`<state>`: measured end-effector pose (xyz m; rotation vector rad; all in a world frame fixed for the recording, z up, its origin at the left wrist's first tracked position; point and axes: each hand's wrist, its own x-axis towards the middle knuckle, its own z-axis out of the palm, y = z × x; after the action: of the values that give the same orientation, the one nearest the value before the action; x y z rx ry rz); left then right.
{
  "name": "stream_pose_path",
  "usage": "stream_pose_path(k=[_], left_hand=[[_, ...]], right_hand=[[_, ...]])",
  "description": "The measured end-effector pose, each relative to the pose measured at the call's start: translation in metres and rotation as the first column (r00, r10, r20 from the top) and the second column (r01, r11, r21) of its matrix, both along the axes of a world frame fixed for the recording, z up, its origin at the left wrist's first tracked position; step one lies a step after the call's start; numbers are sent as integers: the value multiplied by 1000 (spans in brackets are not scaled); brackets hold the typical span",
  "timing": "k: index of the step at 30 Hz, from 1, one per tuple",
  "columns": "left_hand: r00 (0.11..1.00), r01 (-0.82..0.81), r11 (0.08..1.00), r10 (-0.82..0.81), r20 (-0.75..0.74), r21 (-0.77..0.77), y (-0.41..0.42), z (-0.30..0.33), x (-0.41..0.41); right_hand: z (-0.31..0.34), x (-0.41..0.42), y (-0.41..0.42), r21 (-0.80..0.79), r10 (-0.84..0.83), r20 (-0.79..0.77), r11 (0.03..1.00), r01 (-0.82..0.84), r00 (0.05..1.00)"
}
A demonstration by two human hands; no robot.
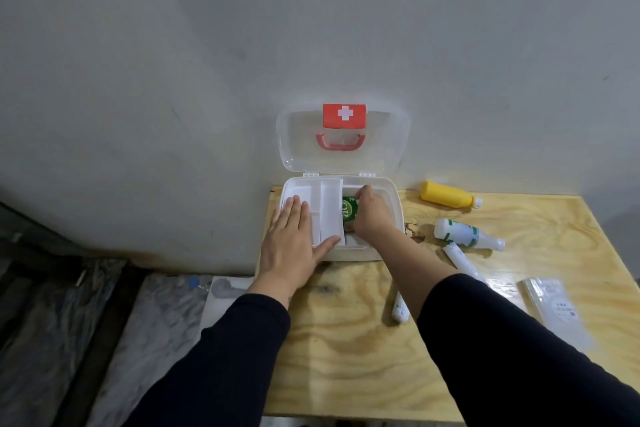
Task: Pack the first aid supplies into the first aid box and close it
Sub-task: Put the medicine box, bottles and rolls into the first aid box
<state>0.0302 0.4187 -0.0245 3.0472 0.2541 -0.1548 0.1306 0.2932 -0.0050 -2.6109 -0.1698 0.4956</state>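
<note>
The white first aid box stands open at the back of the wooden table, its clear lid with a red cross label leaning on the wall. My left hand lies flat on the white inner tray, fingers spread. Inside the box's right compartment, my right hand grips a green packet. A yellow bottle, a white bottle with green bands, a white wrapped roll, a white tube and a clear plastic packet lie on the table to the right.
The wooden table ends just left of the box and drops to a floor with grey sheeting. A grey wall rises directly behind the box.
</note>
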Motion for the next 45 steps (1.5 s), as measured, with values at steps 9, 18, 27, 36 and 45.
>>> stream_pose_path(k=[9, 18, 27, 36, 45], left_hand=[[999, 8, 1000, -8, -47, 3, 2, 5, -1], [999, 41, 999, -41, -35, 11, 4, 5, -9], [999, 47, 999, -47, -10, 13, -5, 4, -13], [999, 38, 999, -38, 3, 23, -4, -3, -11], [1000, 14, 1000, -14, -9, 5, -2, -1, -11]], right_hand=[[27, 1, -34, 117, -19, 92, 993, 8, 996], [40, -27, -145, 137, -250, 253, 965, 222, 934], [-11, -84, -262, -9, -579, 172, 808, 589, 797], [-45, -119, -301, 43, -697, 165, 712, 700, 698], [-27, -108, -284, 153, -666, 159, 746, 648, 729]])
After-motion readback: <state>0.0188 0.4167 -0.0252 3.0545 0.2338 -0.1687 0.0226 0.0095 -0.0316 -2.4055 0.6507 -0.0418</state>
